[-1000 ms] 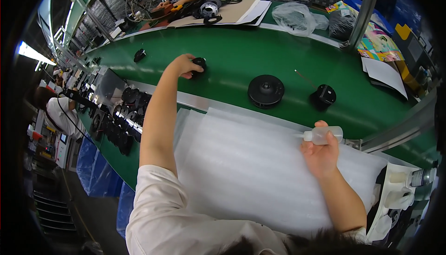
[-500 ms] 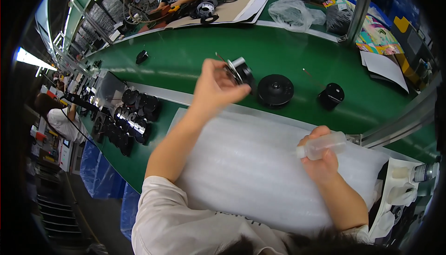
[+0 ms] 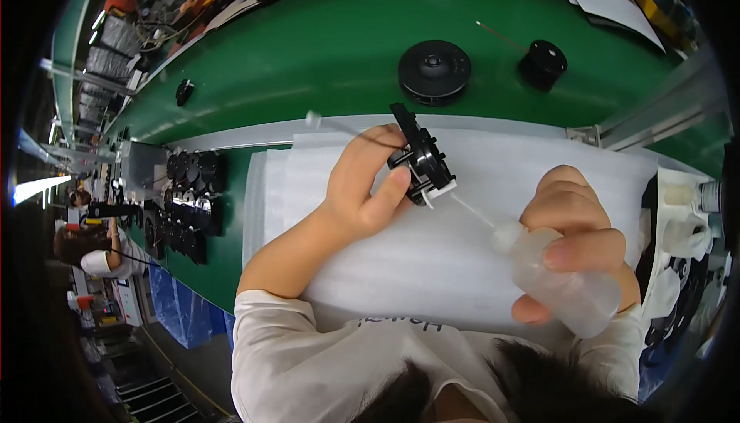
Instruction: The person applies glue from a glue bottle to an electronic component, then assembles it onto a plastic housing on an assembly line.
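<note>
My left hand (image 3: 362,184) grips a black plastic mechanical part (image 3: 426,157) with a white piece (image 3: 441,191) along its lower edge. A thin cable with a pale connector (image 3: 313,119) trails from it toward the left. In my right hand (image 3: 574,223) is a translucent squeeze bottle (image 3: 570,292), tilted with its cap toward the part. Its fine needle tip reaches close to the white piece; whether they touch I cannot tell. Beyond my hands stand a round black disc-shaped part (image 3: 434,68) and a black cylindrical motor-like part (image 3: 543,65) with a thin reddish wire.
A white foam sheet (image 3: 339,269) lies under my hands on the green bench (image 3: 308,61). Several black assemblies (image 3: 189,199) are stacked at left. A metal post (image 3: 663,103) and a white tray of bottles (image 3: 663,184) stand at right. Other people work at far left and upper left.
My left hand has drawn the black part nearer, over the foam sheet, and turned it. The bottle in my right hand has come closer and now points its tip at the part. The view has shifted.
</note>
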Demonstrator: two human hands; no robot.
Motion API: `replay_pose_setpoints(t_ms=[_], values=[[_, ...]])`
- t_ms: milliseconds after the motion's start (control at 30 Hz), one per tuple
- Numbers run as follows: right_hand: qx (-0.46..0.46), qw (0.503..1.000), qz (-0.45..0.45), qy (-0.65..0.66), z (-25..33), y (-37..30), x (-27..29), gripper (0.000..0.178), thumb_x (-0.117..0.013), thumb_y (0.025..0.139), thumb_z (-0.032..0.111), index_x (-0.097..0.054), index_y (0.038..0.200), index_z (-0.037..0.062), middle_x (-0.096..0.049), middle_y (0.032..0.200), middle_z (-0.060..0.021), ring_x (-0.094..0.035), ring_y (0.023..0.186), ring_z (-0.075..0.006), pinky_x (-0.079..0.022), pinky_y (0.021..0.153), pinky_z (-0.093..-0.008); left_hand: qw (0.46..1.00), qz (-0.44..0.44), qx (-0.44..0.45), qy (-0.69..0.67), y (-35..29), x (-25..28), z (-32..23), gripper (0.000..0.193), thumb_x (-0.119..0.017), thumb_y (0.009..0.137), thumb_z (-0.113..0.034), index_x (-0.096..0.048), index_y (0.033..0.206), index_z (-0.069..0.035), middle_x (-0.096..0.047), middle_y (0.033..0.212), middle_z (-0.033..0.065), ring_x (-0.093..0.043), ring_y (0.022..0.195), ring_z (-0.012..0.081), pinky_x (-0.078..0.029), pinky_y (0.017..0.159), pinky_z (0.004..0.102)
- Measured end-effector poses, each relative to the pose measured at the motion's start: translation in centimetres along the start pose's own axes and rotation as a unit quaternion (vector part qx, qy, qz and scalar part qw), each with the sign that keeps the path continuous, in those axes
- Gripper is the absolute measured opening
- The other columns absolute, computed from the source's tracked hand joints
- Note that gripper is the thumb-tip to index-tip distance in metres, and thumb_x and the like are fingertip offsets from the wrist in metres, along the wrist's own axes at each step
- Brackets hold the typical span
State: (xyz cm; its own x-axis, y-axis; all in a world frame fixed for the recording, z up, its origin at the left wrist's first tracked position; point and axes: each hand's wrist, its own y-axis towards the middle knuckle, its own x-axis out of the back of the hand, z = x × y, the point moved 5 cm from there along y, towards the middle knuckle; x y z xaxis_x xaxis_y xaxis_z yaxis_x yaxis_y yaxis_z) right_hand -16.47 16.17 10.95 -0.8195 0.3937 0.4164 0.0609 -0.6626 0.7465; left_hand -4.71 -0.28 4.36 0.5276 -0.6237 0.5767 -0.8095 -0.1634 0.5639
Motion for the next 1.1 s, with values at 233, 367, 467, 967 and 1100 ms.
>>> replay_pose_setpoints(t_ms=[233, 367, 467, 967, 1100], values=[[-0.013, 0.999, -0.008, -0.042, 0.8, -0.1, -0.2, 0.048, -0.065, 0.072, 0.037, -0.038, 0.104, 0.0139, -0.050, 0.080, -0.0086, -0.043, 0.057, -0.0171, -0.032, 0.054, -0.0315, 0.972, -0.034, -0.176, 0.154, 0.9, -1.0, -4.1, 0.025, -0.050, 0.071, -0.007, -0.044, 0.094, -0.004, -0.054, 0.087, 0.0206, -0.052, 0.076, 0.0347, -0.050, 0.049, 0.0341], [-0.047, 0.998, -0.032, -0.036, 0.8, 0.0, -0.5, 0.048, -0.066, 0.071, 0.034, -0.038, 0.105, 0.0132, -0.050, 0.078, -0.0087, -0.042, 0.055, -0.0172, -0.032, 0.053, -0.0315, 0.925, -0.066, -0.294, 0.230, -0.1, -1.3, -4.7, 0.038, -0.051, 0.068, -0.009, -0.034, 0.101, -0.009, -0.053, 0.088, 0.0167, -0.051, 0.075, 0.0336, -0.050, 0.048, 0.0335], [-0.043, 0.998, -0.025, -0.028, 0.3, -0.1, -0.6, 0.047, -0.065, 0.072, 0.033, -0.038, 0.105, 0.0124, -0.049, 0.075, -0.0089, -0.040, 0.053, -0.0170, -0.031, 0.052, -0.0315, 0.900, -0.090, -0.346, 0.251, -0.5, -1.6, -5.1, 0.038, -0.051, 0.068, -0.009, -0.034, 0.101, -0.009, -0.053, 0.089, 0.0147, -0.051, 0.074, 0.0321, -0.050, 0.049, 0.0338], [-0.020, 0.999, 0.002, -0.037, 0.1, -0.3, -0.8, 0.049, -0.067, 0.069, 0.029, -0.040, 0.106, 0.0116, -0.050, 0.077, -0.0126, -0.038, 0.052, -0.0180, -0.030, 0.052, -0.0320, 0.869, -0.120, -0.381, 0.292, -0.7, -2.4, -5.0, 0.057, -0.057, 0.056, 0.009, -0.032, 0.105, -0.009, -0.052, 0.089, 0.0088, -0.050, 0.076, 0.0269, -0.051, 0.060, 0.0347], [-0.031, 0.999, 0.000, -0.030, 0.1, -0.5, -1.0, 0.050, -0.067, 0.068, 0.028, -0.040, 0.107, 0.0130, -0.050, 0.077, -0.0120, -0.038, 0.054, -0.0188, -0.029, 0.052, -0.0325, 0.891, -0.093, -0.354, 0.270, -0.6, -2.2, -5.0, 0.060, -0.057, 0.055, 0.013, -0.032, 0.104, -0.009, -0.052, 0.089, 0.0073, -0.051, 0.075, 0.0264, -0.051, 0.062, 0.0352]])
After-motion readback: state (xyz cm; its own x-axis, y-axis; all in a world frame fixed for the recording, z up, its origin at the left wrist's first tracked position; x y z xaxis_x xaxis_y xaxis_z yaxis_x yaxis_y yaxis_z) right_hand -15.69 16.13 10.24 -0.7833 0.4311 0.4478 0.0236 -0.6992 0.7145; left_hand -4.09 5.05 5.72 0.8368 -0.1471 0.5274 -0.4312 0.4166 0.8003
